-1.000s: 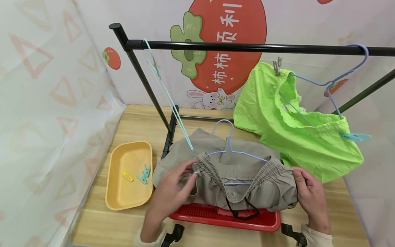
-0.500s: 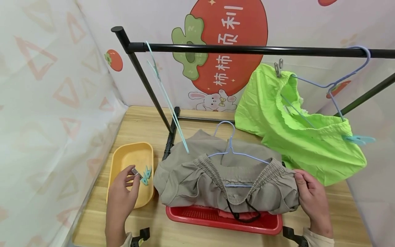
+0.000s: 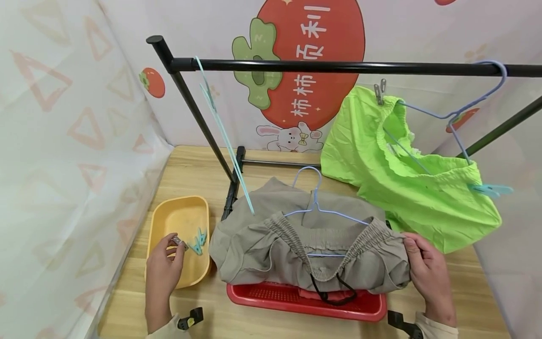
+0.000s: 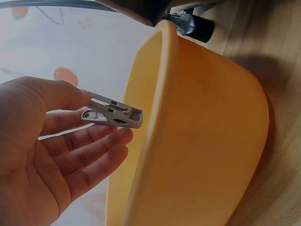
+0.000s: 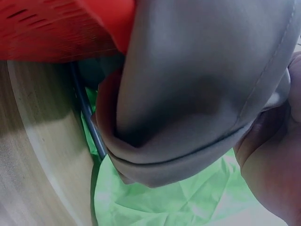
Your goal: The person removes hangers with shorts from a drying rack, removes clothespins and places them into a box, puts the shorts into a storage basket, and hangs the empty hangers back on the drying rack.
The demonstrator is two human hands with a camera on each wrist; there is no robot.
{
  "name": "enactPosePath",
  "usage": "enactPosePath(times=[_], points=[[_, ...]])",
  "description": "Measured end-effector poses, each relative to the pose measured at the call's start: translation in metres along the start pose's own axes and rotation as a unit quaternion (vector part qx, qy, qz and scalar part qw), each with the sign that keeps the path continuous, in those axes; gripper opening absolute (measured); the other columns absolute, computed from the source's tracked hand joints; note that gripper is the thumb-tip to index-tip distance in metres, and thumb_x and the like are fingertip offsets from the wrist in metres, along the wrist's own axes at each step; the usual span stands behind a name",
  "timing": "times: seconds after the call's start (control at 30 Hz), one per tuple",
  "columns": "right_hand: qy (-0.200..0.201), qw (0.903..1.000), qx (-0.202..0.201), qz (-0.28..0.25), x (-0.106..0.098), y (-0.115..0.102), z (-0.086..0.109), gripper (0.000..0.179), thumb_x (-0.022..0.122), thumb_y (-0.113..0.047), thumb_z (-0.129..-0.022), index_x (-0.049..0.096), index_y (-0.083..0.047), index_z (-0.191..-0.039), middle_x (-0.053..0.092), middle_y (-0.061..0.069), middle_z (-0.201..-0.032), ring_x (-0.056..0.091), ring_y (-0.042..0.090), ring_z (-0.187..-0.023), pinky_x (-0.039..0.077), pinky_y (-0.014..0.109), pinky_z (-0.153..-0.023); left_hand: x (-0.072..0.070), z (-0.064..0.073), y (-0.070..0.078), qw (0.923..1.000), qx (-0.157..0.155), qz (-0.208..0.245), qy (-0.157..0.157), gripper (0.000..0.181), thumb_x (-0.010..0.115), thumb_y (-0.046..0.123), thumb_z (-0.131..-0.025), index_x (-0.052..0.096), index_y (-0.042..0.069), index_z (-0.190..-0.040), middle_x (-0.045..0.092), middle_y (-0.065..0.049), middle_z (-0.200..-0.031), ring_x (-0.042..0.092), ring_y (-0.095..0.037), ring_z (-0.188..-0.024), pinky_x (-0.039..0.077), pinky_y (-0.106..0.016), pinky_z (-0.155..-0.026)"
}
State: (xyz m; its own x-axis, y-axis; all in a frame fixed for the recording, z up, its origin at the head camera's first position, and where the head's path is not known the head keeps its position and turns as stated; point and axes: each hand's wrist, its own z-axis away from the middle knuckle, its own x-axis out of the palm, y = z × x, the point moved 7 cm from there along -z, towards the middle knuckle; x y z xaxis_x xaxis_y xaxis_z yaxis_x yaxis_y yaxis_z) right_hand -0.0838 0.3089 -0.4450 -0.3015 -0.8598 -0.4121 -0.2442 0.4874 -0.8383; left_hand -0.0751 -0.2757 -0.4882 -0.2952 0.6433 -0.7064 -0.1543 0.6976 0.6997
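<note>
My left hand (image 3: 163, 263) pinches a grey clothespin (image 4: 115, 113) between thumb and fingers, over the near part of the yellow basin (image 3: 156, 221). In the left wrist view the pin's jaws are closed and sit beside the basin's rim. Two light blue clothespins (image 3: 197, 241) lie in the basin. My right hand (image 3: 429, 268) grips the right side of the waistband of the taupe drawstring pants (image 3: 250, 249). A lilac hanger (image 3: 315, 202) runs inside the waistband, its hook lying free over the cloth. The left side of the waistband bears no clothespin.
Under the pants stands a red basket (image 3: 275, 301) with reddish cloth in it. Above runs a black rack bar (image 3: 296, 66), with an aqua hanger (image 3: 228, 146) at left and bright green shorts (image 3: 364, 146), clipped to a hanger, at right.
My left hand has left the left side of the waistband and moved left to the basin, carrying the grey clothespin. My right hand keeps its grip on the pants.
</note>
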Motion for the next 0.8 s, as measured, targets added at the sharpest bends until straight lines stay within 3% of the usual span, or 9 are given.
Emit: enactPosePath(times=[0.23,0.4,0.53,0.63,0.8], points=[[0.001,1.0,-0.005,0.0,-0.001,0.0,0.0,0.016,0.053,0.013,-0.1,0.068,0.014,-0.107,0.069,-0.018,-0.102,0.062,-0.003,-0.093,0.044,0.012,-0.082,0.005,-0.002,-0.005,0.9998,-0.013,-0.001,-0.013,0.04,0.063,0.009,-0.101,0.056,-0.01,-0.135,0.066,-0.028,-0.112,0.068,-0.046,-0.102,0.057,-0.056,-0.082],[-0.005,0.9999,-0.013,-0.005,-0.001,-0.002,-0.001,0.016,0.053,0.014,-0.1,0.067,0.015,-0.107,0.068,-0.02,-0.103,0.062,-0.004,-0.094,0.044,0.011,-0.083,0.004,-0.002,0.005,1.0,0.005,0.003,-0.004,0.036,0.065,0.009,-0.1,0.06,-0.008,-0.133,0.067,-0.028,-0.113,0.067,-0.044,-0.104,0.056,-0.058,-0.083],[-0.008,0.9998,-0.015,-0.009,-0.001,-0.002,-0.001,0.017,0.052,0.015,-0.099,0.067,0.016,-0.108,0.068,-0.019,-0.103,0.063,-0.004,-0.093,0.045,0.011,-0.082,0.008,0.0,0.026,0.9984,0.048,0.027,-0.009,0.03,0.065,0.009,-0.101,0.066,-0.004,-0.128,0.071,-0.019,-0.11,0.07,-0.035,-0.096,0.059,-0.047,-0.079],[-0.012,0.9997,-0.018,-0.009,-0.001,-0.002,-0.001,0.017,0.052,0.016,-0.099,0.066,0.016,-0.108,0.067,-0.022,-0.104,0.062,-0.004,-0.094,0.045,0.011,-0.083,0.016,0.002,0.047,0.9936,0.098,0.051,-0.024,0.027,0.067,0.007,-0.1,0.069,-0.001,-0.126,0.072,-0.014,-0.112,0.071,-0.029,-0.094,0.06,-0.037,-0.077],[-0.012,0.9998,-0.016,-0.008,-0.001,-0.003,-0.001,0.017,0.052,0.016,-0.1,0.066,0.016,-0.108,0.068,-0.021,-0.104,0.063,-0.004,-0.094,0.045,0.011,-0.083,0.031,0.005,0.084,0.9798,0.175,0.076,-0.059,0.033,0.07,0.004,-0.098,0.067,0.002,-0.131,0.071,-0.011,-0.119,0.069,-0.027,-0.107,0.058,-0.045,-0.084]])
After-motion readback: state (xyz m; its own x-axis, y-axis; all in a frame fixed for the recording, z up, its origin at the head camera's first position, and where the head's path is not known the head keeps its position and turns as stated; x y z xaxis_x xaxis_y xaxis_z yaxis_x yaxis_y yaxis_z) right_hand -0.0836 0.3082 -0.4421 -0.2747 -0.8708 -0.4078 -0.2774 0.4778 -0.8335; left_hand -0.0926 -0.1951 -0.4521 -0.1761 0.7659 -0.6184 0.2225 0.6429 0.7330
